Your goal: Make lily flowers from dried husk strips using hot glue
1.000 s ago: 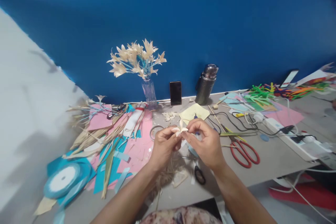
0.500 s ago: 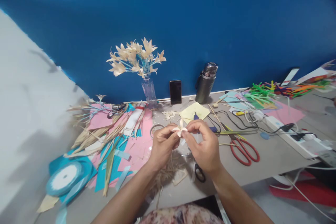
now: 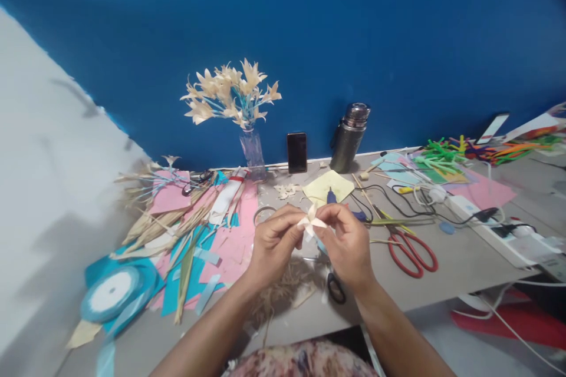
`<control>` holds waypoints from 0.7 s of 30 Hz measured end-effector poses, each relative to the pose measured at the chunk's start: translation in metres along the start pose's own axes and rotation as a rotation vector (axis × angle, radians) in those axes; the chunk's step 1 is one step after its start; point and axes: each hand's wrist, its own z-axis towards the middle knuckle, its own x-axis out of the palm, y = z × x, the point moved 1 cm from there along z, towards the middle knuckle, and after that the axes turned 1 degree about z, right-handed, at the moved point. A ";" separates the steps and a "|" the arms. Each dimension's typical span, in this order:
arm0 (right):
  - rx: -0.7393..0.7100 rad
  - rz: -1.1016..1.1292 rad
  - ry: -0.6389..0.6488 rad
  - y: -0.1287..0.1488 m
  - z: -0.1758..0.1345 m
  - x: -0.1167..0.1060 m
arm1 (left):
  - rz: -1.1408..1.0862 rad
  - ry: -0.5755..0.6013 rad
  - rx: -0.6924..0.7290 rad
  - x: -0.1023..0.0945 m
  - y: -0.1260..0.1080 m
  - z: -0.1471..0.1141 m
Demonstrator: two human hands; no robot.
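Note:
A small cream-white artificial flower [image 3: 312, 221] with pointed petals is held up between both hands, its open face toward me. My left hand [image 3: 276, 241] pinches it from the left with thumb and fingers. From the right, my right hand [image 3: 345, 244] pinches it near the petals, and a bit of light blue shows below that thumb. Under the hands lies a pile of dry fibre scraps [image 3: 283, 294]. Just beyond them is a blue-nozzled glue gun [image 3: 331, 195] on a yellow paper sheet [image 3: 321, 185], partly covered by my right hand.
Red-handled scissors [image 3: 413, 253] and a white power strip [image 3: 486, 230] with cables lie to the right. A vase [image 3: 252, 156] of similar flowers, a phone [image 3: 296, 153] and a flask [image 3: 351, 138] stand along the wall. Leftward are dry husks [image 3: 152, 224] and a blue ribbon roll [image 3: 112, 294].
The flower has turned in my fingers and shifted slightly right, so its petals now spread more toward me. Both hands keep their pinch.

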 end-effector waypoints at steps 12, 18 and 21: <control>0.257 0.543 -0.015 -0.003 0.013 -0.036 | -0.498 -0.049 -0.397 0.003 0.017 -0.001; 0.469 0.418 -0.113 -0.024 -0.003 -0.056 | -0.635 -0.058 -0.535 -0.002 0.022 -0.002; 0.506 0.380 -0.114 -0.032 -0.012 -0.050 | -0.694 -0.015 -0.604 -0.002 0.025 -0.003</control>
